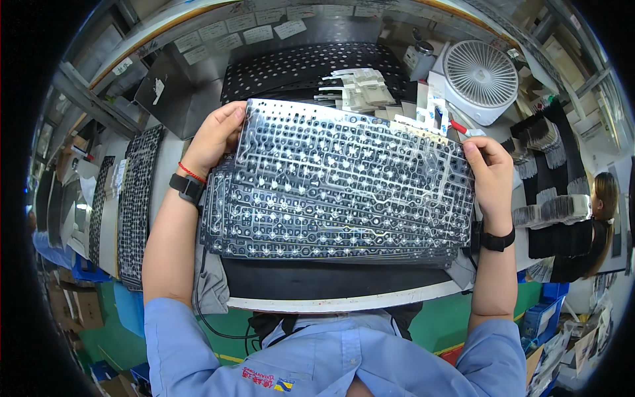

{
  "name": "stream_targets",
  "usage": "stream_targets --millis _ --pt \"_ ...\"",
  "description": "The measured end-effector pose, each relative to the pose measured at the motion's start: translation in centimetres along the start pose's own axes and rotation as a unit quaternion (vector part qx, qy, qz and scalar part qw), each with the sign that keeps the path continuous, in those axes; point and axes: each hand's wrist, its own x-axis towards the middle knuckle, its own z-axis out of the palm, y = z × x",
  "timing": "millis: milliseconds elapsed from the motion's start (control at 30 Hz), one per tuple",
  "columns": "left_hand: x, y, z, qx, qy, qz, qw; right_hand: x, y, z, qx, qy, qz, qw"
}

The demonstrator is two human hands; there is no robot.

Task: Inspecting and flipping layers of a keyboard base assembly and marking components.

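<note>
A wide, see-through keyboard membrane sheet [350, 159] with printed traces and rows of round contacts is stretched between my hands, its far edge lifted. My left hand [218, 137] grips the far left corner, thumb on top. At the far right corner my right hand [488, 171] pinches the edge between thumb and fingers. Below the sheet lies a stack of similar membrane sheets [344, 257], its edges fanned unevenly. I cannot tell where the held sheet's near edge ends against the stack. The stack rests on a black mat [337, 281].
White connector tails [364, 89] lie over black perforated sheets [278, 69] at the back. A white fan [481, 74] stands at back right, near a red-handled tool [459, 127]. More membrane sheets [135, 205] lie left. Another person [582, 245] sits at far right.
</note>
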Motion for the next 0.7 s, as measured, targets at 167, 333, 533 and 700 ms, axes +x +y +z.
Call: stream_targets --millis 167,333,533,700 --pt "-0.1 0.1 0.1 -0.013 -0.042 0.0 0.999 0.1 0.3 0.1 0.007 0.014 -0.002 1.0" --pt "0.4 -0.2 -0.3 0.006 0.006 0.042 0.999 0.2 0.2 0.3 0.113 0.049 0.038 0.992" --pt "0.4 0.3 0.9 -0.083 0.07 0.022 0.994 0.1 0.0 0.3 0.136 0.006 0.051 0.989" --pt "0.6 -0.4 -2.5 -0.169 -0.084 0.057 0.98 0.0 0.4 -0.4 0.09 0.029 0.031 0.995"
